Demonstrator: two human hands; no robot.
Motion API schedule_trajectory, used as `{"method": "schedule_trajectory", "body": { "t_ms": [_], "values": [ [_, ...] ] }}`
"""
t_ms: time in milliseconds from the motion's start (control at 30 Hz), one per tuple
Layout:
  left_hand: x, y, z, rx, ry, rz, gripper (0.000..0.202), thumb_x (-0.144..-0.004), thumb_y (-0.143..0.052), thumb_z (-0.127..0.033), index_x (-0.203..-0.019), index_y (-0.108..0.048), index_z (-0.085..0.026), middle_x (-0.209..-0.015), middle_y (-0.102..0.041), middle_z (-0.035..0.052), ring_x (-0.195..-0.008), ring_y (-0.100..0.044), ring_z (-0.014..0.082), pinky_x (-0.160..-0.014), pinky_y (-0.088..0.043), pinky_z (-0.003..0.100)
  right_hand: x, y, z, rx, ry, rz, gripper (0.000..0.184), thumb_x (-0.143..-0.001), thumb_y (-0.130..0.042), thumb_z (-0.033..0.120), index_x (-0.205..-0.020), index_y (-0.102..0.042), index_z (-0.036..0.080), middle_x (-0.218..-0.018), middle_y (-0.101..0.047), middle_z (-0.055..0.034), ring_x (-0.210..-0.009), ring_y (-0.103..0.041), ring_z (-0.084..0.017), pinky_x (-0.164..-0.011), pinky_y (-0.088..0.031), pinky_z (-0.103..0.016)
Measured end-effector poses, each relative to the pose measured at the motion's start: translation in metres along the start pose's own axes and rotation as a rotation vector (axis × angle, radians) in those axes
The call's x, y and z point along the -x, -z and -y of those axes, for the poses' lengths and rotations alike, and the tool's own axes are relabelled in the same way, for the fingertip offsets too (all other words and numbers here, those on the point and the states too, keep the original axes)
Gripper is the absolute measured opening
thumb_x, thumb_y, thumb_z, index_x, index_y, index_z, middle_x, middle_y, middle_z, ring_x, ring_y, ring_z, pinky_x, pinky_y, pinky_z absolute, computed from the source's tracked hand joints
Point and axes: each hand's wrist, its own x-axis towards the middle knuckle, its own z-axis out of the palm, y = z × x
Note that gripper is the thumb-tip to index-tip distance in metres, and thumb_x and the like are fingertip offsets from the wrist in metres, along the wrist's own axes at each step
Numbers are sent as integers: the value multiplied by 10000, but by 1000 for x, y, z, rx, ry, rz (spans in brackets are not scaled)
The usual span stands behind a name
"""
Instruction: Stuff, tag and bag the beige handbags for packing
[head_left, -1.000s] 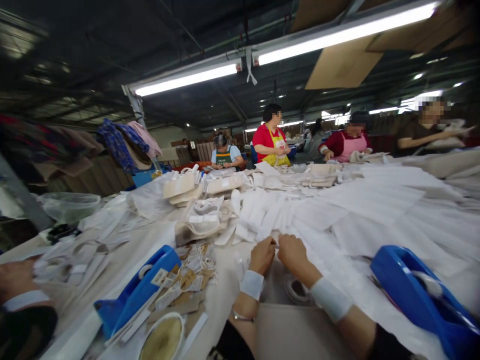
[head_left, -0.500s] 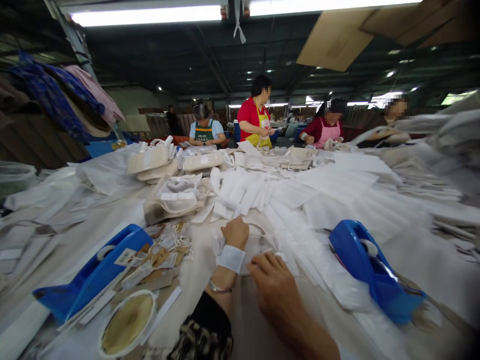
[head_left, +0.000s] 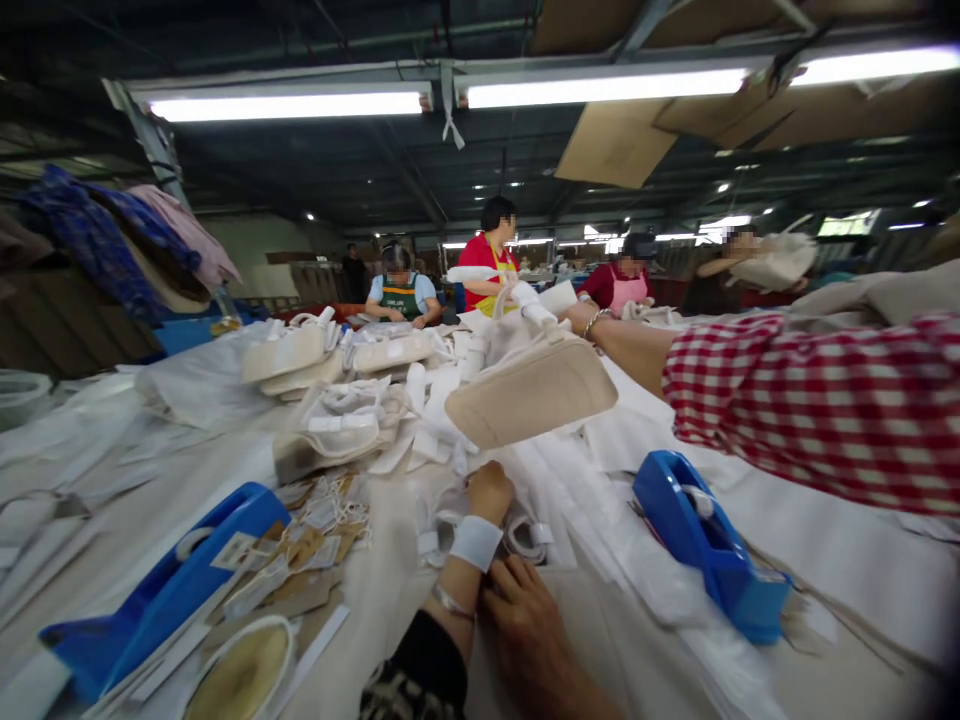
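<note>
A beige fabric bag [head_left: 555, 610] lies in front of me under clear plastic, its handles curled up and wrapped in white padding. My left hand [head_left: 490, 492], with a white band at the wrist, is closed at the handle end of this bag; its fingertips are hidden. Closer to me, my right hand [head_left: 525, 615] has its fingers bent and gripping at the bag's surface, just below the left wrist. What exactly the right fingertips pinch is hidden.
A co-worker's checked sleeve [head_left: 810, 410] reaches in from the right, holding another beige bag [head_left: 536, 388] above the pile. Blue tape dispensers [head_left: 161, 590] [head_left: 709, 545] flank my hands. Hang tags [head_left: 330, 530] and a round tub [head_left: 244, 675] lie left. Several people sit or stand beyond.
A co-worker's arm has come in from the right with a beige bag. My right hand has moved down and left, closer to my left wrist, its fingers more bent. The view has tilted up.
</note>
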Motion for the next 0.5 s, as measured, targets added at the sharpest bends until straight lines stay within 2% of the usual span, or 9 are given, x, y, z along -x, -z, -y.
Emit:
{"method": "schedule_trajectory", "body": {
  "t_ms": [133,233,300,400,500],
  "values": [
    [-8,-13,7,20,116,2,315,-863,-455,-152,-1043,-707,-90,-1020,-714,209,-989,-684,272,-788,-508,308,4,-2,-2,-44,35,-13,303,-755,-441,-8,-877,-643,182,-898,-608,-78,-864,-495,-241,-762,-437,-383],
    [-9,-15,10,23,129,-18,329,-871,-436,-152,-1010,-730,-106,-1001,-726,190,-987,-687,257,-809,-506,301,4,-3,-5,-88,56,-31,320,-758,-422,-3,-884,-650,182,-875,-613,-85,-857,-516,-242,-742,-445,-372],
    [-8,-15,11,22,114,-30,326,-868,-438,-149,-978,-743,-113,-987,-733,174,-985,-687,251,-818,-503,296,0,3,-7,-170,45,6,309,-789,-421,22,-887,-663,188,-886,-627,-88,-876,-549,-238,-747,-461,-357],
    [-7,-14,13,24,75,-38,328,-872,-433,-150,-942,-754,-131,-984,-738,153,-982,-686,242,-819,-498,289,-12,35,1,-490,-68,149,255,-891,-456,128,-907,-697,211,-925,-656,-75,-886,-609,-199,-768,-490,-307],
    [-7,-14,15,21,40,-35,334,-877,-425,-146,-925,-756,-135,-987,-739,150,-976,-683,234,-816,-490,284,-25,97,24,-940,-194,297,218,-931,-538,349,-992,-729,262,-897,-664,-51,-780,-642,-161,-709,-510,-268]
  ]
}}
